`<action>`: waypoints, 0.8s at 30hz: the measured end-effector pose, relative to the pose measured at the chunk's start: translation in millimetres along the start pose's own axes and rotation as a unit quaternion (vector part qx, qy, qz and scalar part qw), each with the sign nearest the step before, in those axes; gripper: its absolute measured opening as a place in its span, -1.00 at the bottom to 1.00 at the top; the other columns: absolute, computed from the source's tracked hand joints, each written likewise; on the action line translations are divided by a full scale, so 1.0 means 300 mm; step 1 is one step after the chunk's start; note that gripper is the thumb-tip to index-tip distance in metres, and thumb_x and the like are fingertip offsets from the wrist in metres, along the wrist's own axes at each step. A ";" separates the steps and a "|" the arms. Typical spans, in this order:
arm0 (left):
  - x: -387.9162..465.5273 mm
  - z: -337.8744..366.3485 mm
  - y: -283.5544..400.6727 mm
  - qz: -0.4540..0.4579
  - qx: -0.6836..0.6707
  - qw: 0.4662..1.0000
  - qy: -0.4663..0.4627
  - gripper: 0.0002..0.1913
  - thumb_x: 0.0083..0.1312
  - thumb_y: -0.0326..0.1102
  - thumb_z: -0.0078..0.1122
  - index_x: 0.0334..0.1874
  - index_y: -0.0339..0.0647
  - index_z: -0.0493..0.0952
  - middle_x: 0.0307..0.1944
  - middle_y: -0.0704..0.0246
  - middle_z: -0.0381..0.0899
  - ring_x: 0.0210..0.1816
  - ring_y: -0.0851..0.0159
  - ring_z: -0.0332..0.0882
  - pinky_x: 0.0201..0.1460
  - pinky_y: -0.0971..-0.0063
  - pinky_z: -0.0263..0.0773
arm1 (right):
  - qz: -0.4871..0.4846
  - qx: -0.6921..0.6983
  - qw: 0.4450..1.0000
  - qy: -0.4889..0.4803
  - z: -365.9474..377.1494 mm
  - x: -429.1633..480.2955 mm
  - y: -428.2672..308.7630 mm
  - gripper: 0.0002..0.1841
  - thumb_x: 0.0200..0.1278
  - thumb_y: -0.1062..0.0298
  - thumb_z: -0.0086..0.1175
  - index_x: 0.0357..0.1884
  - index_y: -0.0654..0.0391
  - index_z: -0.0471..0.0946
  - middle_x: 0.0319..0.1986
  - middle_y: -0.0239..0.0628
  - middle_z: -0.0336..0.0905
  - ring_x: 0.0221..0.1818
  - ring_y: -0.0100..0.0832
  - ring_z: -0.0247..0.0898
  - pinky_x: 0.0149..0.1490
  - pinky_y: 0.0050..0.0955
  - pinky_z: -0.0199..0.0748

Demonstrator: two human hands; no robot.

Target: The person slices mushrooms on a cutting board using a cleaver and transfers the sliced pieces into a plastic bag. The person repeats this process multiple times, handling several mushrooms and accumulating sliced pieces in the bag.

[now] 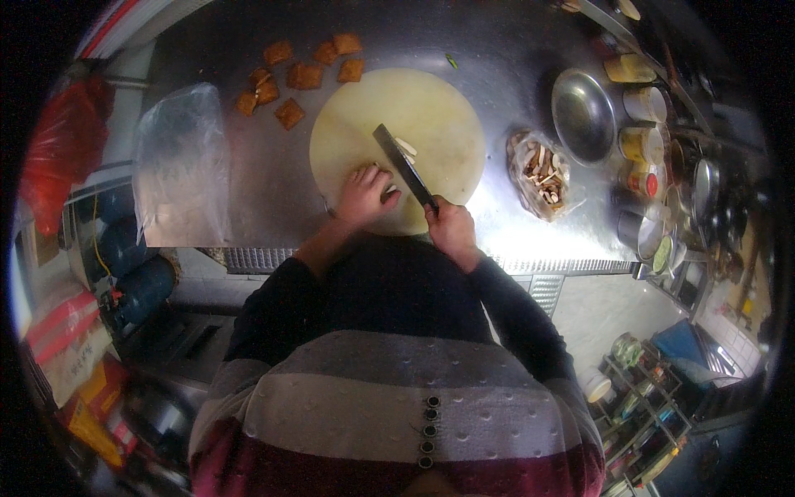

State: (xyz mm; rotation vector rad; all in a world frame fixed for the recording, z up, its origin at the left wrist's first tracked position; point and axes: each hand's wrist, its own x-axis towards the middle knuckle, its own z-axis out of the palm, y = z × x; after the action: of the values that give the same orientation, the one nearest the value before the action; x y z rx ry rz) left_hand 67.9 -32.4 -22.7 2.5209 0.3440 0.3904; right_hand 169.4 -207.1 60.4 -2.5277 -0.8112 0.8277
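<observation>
On a round, pale yellow cutting board, my right hand grips the handle of a cleaver. Its blade slants up and left across the board. White slices, perhaps mushroom, lie along the right side of the blade. My left hand rests at the board's lower left, left of the blade, fingers curled. Between its thumb and fingers shows a small pale piece, mostly hidden by the hand. To the right of the board, an open clear plastic bag holds brown-and-white mushroom pieces.
Several brown fried squares, probably tofu, lie behind the board on the steel table. A clear plastic bag lies at left. Rightward are a metal bowl and several containers. A green scrap lies behind the board.
</observation>
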 end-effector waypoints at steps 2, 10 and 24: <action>-0.006 0.014 -0.005 0.020 0.006 0.999 -0.033 -0.72 0.08 -0.28 0.23 -0.18 -0.20 0.52 -0.19 0.20 0.47 -0.07 0.00 0.44 0.00 0.15 0.34 | -0.003 -0.002 1.000 0.005 -0.008 -0.004 -0.001 -0.77 0.26 0.17 -0.01 -0.22 0.12 0.52 -0.42 0.09 0.56 -0.35 0.17 0.51 -0.22 0.05 0.48; -0.064 -0.002 -0.061 -0.051 -0.069 0.994 0.071 -0.80 0.11 -0.47 0.12 -0.19 -0.22 0.50 -0.19 0.15 0.47 -0.09 -0.03 0.44 0.00 0.12 0.36 | -0.012 0.009 1.000 -0.013 -0.044 -0.027 -0.011 -0.77 0.27 0.16 -0.03 -0.27 0.09 0.55 -0.48 0.08 0.57 -0.37 0.13 0.52 -0.24 0.03 0.48; -0.025 0.005 -0.052 -0.137 -0.074 0.984 0.085 -0.72 0.15 -0.42 0.15 -0.06 -0.18 0.52 -0.18 0.12 0.54 -0.15 -0.02 0.51 -0.09 0.19 0.43 | 0.010 -0.022 0.999 0.022 -0.041 -0.031 -0.031 -0.78 0.26 0.17 0.04 -0.30 0.09 0.57 -0.55 -0.03 0.56 -0.41 0.07 0.51 -0.26 -0.04 0.47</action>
State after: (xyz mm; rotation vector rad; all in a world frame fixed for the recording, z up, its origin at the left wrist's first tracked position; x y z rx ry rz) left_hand 58.9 -22.8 -34.2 2.2606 0.6924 0.5036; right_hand 167.1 -207.7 78.3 -2.5866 -0.7990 0.7669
